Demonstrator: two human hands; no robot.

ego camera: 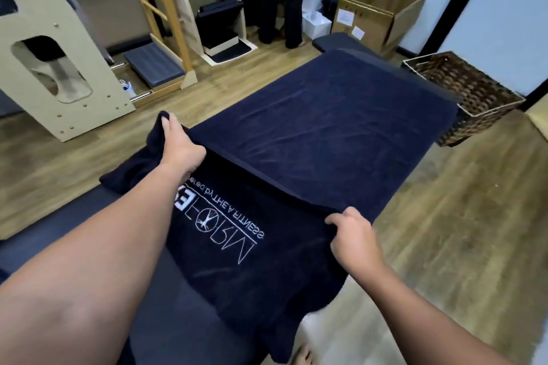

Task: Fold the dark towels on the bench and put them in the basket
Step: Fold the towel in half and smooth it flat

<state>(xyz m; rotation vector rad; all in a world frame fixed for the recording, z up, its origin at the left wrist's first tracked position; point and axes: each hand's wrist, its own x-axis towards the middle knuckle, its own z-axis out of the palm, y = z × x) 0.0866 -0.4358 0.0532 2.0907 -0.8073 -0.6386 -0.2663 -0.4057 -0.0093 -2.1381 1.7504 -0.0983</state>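
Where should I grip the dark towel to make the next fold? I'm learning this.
Take the dark towel by the near folded edge at both corners, from its near end, as the left hand and right hand do; the rest lies flat, spread away from you.

A dark navy towel (311,133) of matt, soft terry cloth with white stitched lettering lies over a counter (74,246) padded in smooth, faintly shiny dark upholstery. The basket (474,98) is rough brown woven wicker. The floor (444,216) is smooth wood-grain plank. A cardboard box (376,15) looks matt.
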